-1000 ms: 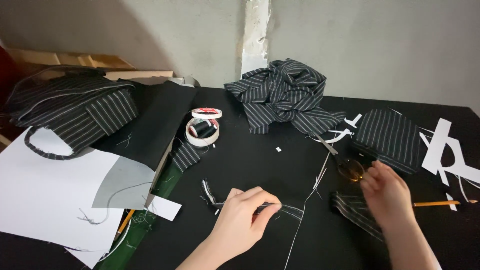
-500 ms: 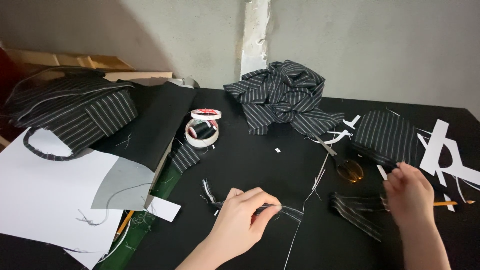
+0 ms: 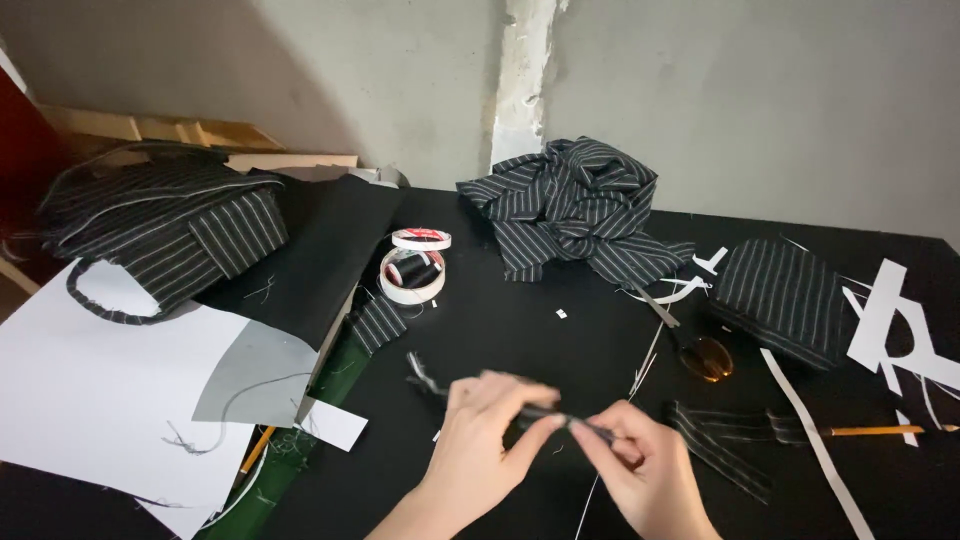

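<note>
Since the earlier frame, right hand has come left from the striped scraps; now both it and left hand pinch the narrow striped strip.

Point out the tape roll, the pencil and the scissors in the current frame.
tape roll (image 3: 411, 291), head view, on its white front rim.
pencil (image 3: 878, 431), head view, on the middle of its yellow shaft.
scissors (image 3: 706, 359), head view, on the amber handle loop.
</note>
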